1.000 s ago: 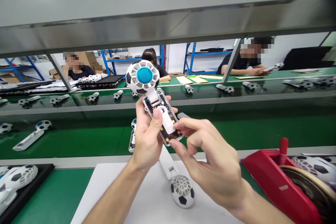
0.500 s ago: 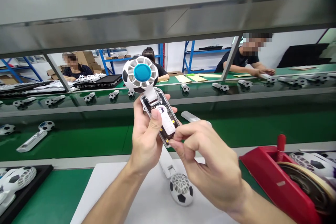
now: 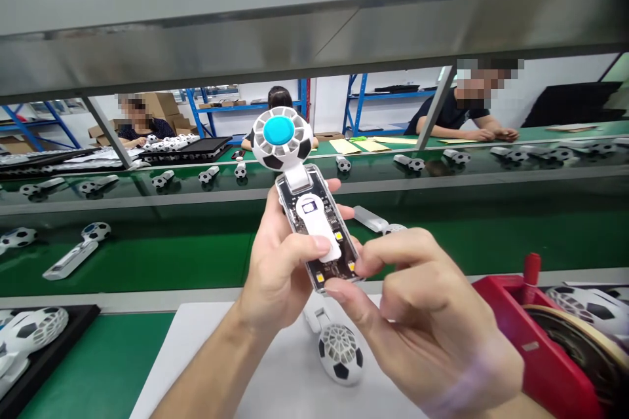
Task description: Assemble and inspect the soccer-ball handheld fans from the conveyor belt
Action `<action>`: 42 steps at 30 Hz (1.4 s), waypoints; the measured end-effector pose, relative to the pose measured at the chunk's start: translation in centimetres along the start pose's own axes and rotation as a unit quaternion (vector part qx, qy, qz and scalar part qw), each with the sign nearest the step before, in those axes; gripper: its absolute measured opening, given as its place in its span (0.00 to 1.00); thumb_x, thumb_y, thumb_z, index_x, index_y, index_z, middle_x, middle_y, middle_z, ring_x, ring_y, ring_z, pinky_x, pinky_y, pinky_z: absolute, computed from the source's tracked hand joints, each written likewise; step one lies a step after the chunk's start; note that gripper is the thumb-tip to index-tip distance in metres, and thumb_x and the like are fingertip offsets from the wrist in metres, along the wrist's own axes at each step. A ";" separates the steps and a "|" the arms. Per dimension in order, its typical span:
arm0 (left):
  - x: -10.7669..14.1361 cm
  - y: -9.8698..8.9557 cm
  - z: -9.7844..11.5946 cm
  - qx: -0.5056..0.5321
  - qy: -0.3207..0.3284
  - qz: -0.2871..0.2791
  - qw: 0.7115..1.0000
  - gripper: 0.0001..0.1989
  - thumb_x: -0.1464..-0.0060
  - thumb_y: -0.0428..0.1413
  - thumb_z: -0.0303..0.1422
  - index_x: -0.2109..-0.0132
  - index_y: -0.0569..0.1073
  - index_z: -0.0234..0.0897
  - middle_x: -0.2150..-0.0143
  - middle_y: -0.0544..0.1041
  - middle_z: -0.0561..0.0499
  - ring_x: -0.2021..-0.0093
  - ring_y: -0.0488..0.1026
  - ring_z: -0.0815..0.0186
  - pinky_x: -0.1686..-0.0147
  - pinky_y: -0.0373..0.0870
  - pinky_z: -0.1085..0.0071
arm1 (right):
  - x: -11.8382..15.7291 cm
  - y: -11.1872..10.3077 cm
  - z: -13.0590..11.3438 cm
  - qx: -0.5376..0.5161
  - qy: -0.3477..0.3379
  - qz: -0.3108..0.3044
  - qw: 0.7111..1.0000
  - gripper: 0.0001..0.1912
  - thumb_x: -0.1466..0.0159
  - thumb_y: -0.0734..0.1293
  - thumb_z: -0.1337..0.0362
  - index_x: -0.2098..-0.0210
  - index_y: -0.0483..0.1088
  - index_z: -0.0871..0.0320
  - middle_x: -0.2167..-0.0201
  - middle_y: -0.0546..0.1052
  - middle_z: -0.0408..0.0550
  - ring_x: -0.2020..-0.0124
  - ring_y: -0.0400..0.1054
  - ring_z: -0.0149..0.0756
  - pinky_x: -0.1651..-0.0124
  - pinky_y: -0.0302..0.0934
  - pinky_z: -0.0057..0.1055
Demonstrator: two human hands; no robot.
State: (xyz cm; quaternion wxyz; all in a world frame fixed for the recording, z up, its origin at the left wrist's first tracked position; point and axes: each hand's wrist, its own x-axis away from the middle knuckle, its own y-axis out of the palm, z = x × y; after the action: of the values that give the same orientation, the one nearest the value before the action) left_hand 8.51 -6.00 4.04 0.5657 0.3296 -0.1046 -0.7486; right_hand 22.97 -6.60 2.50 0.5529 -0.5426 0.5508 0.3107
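My left hand (image 3: 280, 258) is wrapped round the handle of a handheld fan (image 3: 319, 229) with a soccer-ball head and a blue hub. Its thumb presses on a white keyhole-shaped piece (image 3: 322, 226) lying over the black circuit board, which has several yellow lights and a clear casing. At the handle's lower end, my right hand (image 3: 417, 314) pinches the corners between thumb and index finger, the other fingers curled. Below, on a white sheet (image 3: 196, 366), lies another soccer-ball fan (image 3: 341, 353), its handle partly hidden by my hands.
A red tape dispenser (image 3: 521, 321) stands at the right. On the left, a black tray (image 3: 73, 344) holds fans. Several fans lie along the green conveyor belt (image 3: 187, 249), one (image 3: 78, 252) at the left. Co-workers sit across the line beneath a metal overhead panel (image 3: 314, 19).
The held fan has shifted slightly right and turned more face-on. My left thumb has slid down the white piece. My right hand has moved right and lower, thumb and index finger farther apart.
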 end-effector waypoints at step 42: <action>-0.8 -0.7 -1.0 0.022 -0.062 0.002 0.998 0.25 0.53 0.57 0.23 0.47 0.66 0.38 0.59 0.77 0.49 0.71 0.77 0.62 0.71 0.73 0.67 | 10.1 -3.9 30.4 0.498 0.557 -0.261 0.611 0.17 0.35 0.70 0.57 0.52 0.73 0.63 0.47 0.73 0.57 0.40 0.62 0.51 0.38 0.53 0.51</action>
State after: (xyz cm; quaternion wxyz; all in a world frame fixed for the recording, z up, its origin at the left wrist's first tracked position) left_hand 8.73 -4.84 3.21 0.5520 0.2947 -0.1569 -0.7641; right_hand 36.91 18.62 -12.03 0.3827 -0.3737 0.6574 -0.5308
